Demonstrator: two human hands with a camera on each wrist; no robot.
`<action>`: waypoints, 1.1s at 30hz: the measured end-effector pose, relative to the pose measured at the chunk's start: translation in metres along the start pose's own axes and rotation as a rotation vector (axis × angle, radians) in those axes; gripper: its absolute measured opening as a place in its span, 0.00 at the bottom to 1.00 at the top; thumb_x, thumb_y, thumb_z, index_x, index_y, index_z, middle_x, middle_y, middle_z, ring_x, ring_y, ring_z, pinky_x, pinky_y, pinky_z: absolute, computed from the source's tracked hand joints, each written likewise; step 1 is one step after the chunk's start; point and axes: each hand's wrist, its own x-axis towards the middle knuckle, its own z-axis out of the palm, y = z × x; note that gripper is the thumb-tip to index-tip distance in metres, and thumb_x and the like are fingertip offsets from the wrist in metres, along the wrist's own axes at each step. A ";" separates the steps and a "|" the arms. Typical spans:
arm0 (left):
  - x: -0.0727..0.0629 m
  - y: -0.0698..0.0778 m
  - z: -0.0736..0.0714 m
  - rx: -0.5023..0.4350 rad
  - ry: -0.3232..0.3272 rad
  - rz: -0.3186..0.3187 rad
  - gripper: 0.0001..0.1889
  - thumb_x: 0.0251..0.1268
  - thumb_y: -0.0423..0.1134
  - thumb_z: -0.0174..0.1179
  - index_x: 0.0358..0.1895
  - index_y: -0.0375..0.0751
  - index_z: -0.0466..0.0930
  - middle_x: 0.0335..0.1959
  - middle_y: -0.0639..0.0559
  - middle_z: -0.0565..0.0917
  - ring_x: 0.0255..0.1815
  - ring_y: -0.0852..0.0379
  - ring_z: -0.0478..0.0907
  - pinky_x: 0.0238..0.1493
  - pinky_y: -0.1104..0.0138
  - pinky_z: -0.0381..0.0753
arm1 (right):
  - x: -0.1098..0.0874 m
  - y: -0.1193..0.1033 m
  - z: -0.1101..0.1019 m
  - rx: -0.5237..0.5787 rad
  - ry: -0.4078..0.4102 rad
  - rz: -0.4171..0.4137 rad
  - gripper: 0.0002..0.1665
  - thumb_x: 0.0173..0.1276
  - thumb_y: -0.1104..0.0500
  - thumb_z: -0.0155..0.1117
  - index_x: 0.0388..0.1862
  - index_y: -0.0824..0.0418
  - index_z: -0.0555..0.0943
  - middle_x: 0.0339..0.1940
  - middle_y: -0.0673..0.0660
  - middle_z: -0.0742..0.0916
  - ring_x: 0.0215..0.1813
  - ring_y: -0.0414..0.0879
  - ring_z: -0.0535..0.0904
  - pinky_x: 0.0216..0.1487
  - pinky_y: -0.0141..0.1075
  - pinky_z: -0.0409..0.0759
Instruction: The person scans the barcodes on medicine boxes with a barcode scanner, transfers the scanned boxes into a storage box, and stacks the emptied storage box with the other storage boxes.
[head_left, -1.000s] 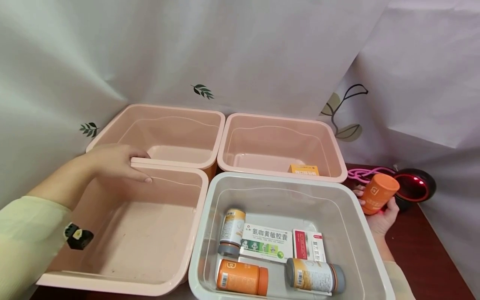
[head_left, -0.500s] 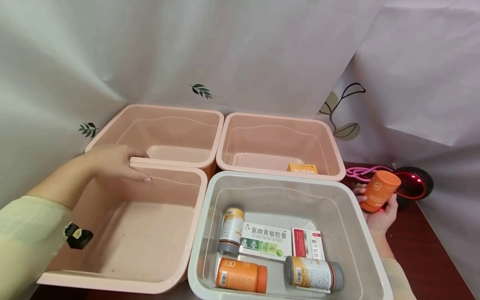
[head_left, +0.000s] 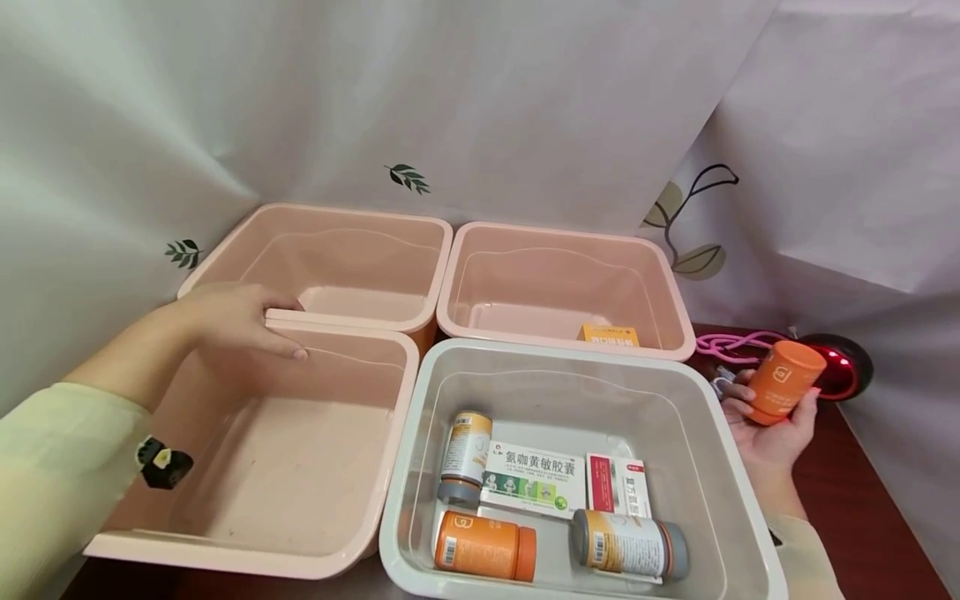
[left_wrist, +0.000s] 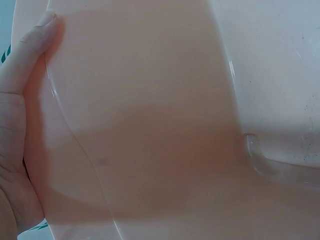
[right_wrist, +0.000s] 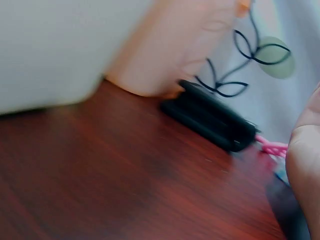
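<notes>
My right hand (head_left: 776,437) holds an orange pill bottle (head_left: 786,382), tilted, beyond the right side of the grey bin (head_left: 720,467). It overlaps a round black device with red lights (head_left: 855,367) behind it. In the right wrist view only part of that hand (right_wrist: 307,150) shows; the bottle is out of sight. My left hand (head_left: 232,317) grips the adjoining rims of the front-left pink bin (head_left: 408,375) and the back-left pink bin (head_left: 360,218). Its thumb (left_wrist: 35,47) lies against the front bin's inner wall, while the other fingers are mostly hidden.
Inside the grey bin lie another orange bottle (head_left: 483,546), two grey-capped bottles (head_left: 465,458), a green-white medicine box (head_left: 532,479) and a red-white box (head_left: 617,485). The back-right pink bin (head_left: 562,237) contains a yellow box (head_left: 609,336). Pink cord (head_left: 735,343) lies by the device.
My right hand has moved slightly right with the orange bottle, so that it now covers more of the black device. The left hand has stayed on the rims.
</notes>
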 end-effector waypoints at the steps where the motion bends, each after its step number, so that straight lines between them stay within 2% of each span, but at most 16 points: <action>1: 0.001 0.000 -0.001 0.005 0.002 0.004 0.34 0.53 0.66 0.77 0.57 0.48 0.88 0.42 0.59 0.88 0.42 0.57 0.83 0.45 0.52 0.80 | -0.001 -0.003 0.000 -0.004 0.011 -0.016 0.35 0.68 0.32 0.67 0.65 0.51 0.83 0.48 0.65 0.87 0.32 0.60 0.79 0.32 0.53 0.86; 5: 0.002 0.000 -0.001 -0.002 -0.001 0.017 0.32 0.53 0.65 0.78 0.55 0.48 0.89 0.41 0.60 0.87 0.41 0.58 0.82 0.45 0.53 0.80 | -0.004 -0.011 0.002 -0.012 0.051 -0.045 0.34 0.68 0.31 0.66 0.63 0.50 0.83 0.48 0.62 0.88 0.28 0.59 0.77 0.28 0.54 0.84; 9: 0.001 0.000 -0.001 -0.002 0.019 0.016 0.32 0.53 0.64 0.78 0.55 0.48 0.89 0.41 0.59 0.88 0.41 0.57 0.83 0.46 0.52 0.80 | -0.003 -0.011 0.000 -0.035 0.005 -0.034 0.35 0.70 0.32 0.65 0.65 0.52 0.81 0.49 0.64 0.86 0.30 0.60 0.76 0.30 0.55 0.84; 11: -0.002 0.000 0.001 -0.003 0.025 0.018 0.32 0.53 0.64 0.78 0.55 0.46 0.89 0.42 0.57 0.88 0.42 0.56 0.84 0.47 0.51 0.81 | -0.003 -0.011 -0.003 -0.070 -0.066 -0.013 0.34 0.72 0.36 0.62 0.68 0.54 0.79 0.51 0.66 0.85 0.35 0.62 0.77 0.34 0.56 0.85; 14: -0.007 -0.001 0.005 0.005 0.025 0.007 0.32 0.52 0.64 0.79 0.55 0.47 0.89 0.42 0.58 0.88 0.41 0.56 0.83 0.46 0.51 0.81 | -0.004 -0.013 -0.006 -0.214 -0.230 0.026 0.28 0.78 0.51 0.53 0.73 0.58 0.73 0.56 0.68 0.81 0.45 0.64 0.79 0.44 0.53 0.85; 17: -0.010 -0.002 0.009 0.004 0.020 -0.004 0.32 0.52 0.65 0.79 0.54 0.48 0.89 0.40 0.60 0.87 0.39 0.59 0.82 0.43 0.53 0.79 | -0.006 -0.021 -0.008 -0.406 -0.383 -0.016 0.29 0.80 0.65 0.38 0.77 0.61 0.67 0.60 0.69 0.79 0.51 0.66 0.79 0.51 0.50 0.84; 18: -0.011 -0.003 0.009 0.002 0.023 -0.002 0.31 0.52 0.65 0.79 0.54 0.48 0.89 0.40 0.60 0.87 0.39 0.59 0.82 0.43 0.54 0.79 | -0.008 -0.025 -0.008 -0.479 -0.400 -0.049 0.29 0.80 0.68 0.37 0.77 0.61 0.67 0.61 0.68 0.79 0.51 0.65 0.81 0.51 0.48 0.85; 20: -0.010 -0.003 0.009 0.000 0.026 0.003 0.31 0.52 0.65 0.79 0.54 0.48 0.89 0.40 0.60 0.87 0.39 0.59 0.82 0.43 0.54 0.79 | -0.011 -0.032 -0.008 -0.587 -0.401 -0.120 0.29 0.79 0.75 0.39 0.75 0.61 0.68 0.61 0.67 0.80 0.49 0.64 0.84 0.49 0.45 0.86; 22: -0.009 -0.002 0.009 -0.002 0.027 0.005 0.32 0.52 0.64 0.79 0.54 0.48 0.89 0.41 0.60 0.87 0.40 0.59 0.82 0.43 0.54 0.79 | -0.014 -0.039 -0.009 -0.655 -0.383 -0.154 0.28 0.78 0.77 0.42 0.72 0.62 0.70 0.60 0.66 0.81 0.46 0.62 0.86 0.46 0.43 0.88; 27: -0.006 0.000 0.005 -0.005 0.022 0.008 0.31 0.52 0.64 0.79 0.55 0.49 0.89 0.39 0.61 0.87 0.39 0.59 0.82 0.42 0.54 0.79 | -0.021 -0.051 -0.010 -0.665 -0.374 -0.109 0.25 0.79 0.75 0.42 0.69 0.63 0.74 0.56 0.67 0.84 0.43 0.61 0.86 0.42 0.43 0.88; 30: -0.004 0.001 0.003 -0.020 0.019 0.012 0.31 0.53 0.64 0.79 0.55 0.49 0.88 0.38 0.61 0.86 0.38 0.59 0.81 0.42 0.55 0.79 | -0.023 -0.055 -0.009 -0.702 -0.367 -0.090 0.25 0.79 0.75 0.42 0.67 0.62 0.74 0.56 0.66 0.84 0.43 0.60 0.87 0.44 0.43 0.88; 33: -0.002 0.002 0.001 -0.022 0.020 0.013 0.30 0.53 0.64 0.79 0.54 0.49 0.89 0.38 0.62 0.86 0.38 0.59 0.81 0.42 0.55 0.79 | -0.024 -0.056 -0.009 -0.737 -0.360 -0.104 0.26 0.77 0.79 0.41 0.66 0.61 0.72 0.58 0.64 0.83 0.44 0.61 0.88 0.47 0.45 0.89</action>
